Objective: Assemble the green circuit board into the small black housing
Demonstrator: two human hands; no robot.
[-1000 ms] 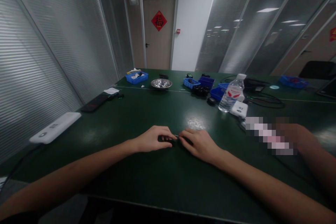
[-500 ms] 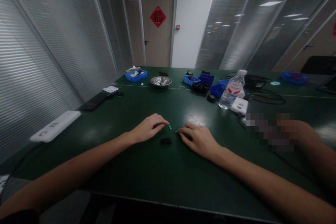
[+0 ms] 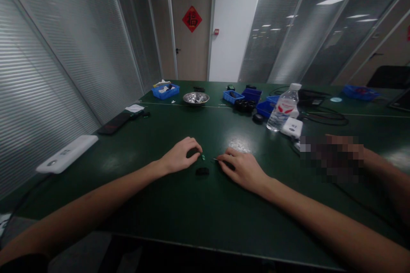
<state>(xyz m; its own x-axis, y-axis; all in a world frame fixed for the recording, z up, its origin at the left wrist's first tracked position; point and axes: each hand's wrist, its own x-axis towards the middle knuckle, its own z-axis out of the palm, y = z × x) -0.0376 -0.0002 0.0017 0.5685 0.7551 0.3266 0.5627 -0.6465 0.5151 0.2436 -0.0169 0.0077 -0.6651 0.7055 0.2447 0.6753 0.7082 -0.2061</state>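
My left hand [image 3: 181, 155] is closed, with a small green piece [image 3: 203, 157] at the tips of its thumb and forefinger. The piece looks like a tiny circuit board, too small to make out fully. My right hand [image 3: 242, 167] is pinched around a thin, pale metal tool [image 3: 215, 159], whose tip points left toward the green piece, a short gap apart. Most of this tool is hidden by the fingers, so its kind is unclear. Between the hands, slightly nearer to me, a small black part [image 3: 202, 171] lies on the green table [image 3: 179, 213].
Another person's hand [image 3: 342, 143] is at the right, partly pixelated. A water bottle [image 3: 284, 108] and white device [image 3: 292, 127] stand beyond my right hand. Farther back are a metal bowl [image 3: 196, 98] and blue trays [image 3: 165, 91]. A white power bank-like box [image 3: 67, 153] lies left.
My left hand has shifted slightly left with the green piece, and its fingers are more curled. My right hand is almost unmoved. The other person's hand at the right has moved a little.
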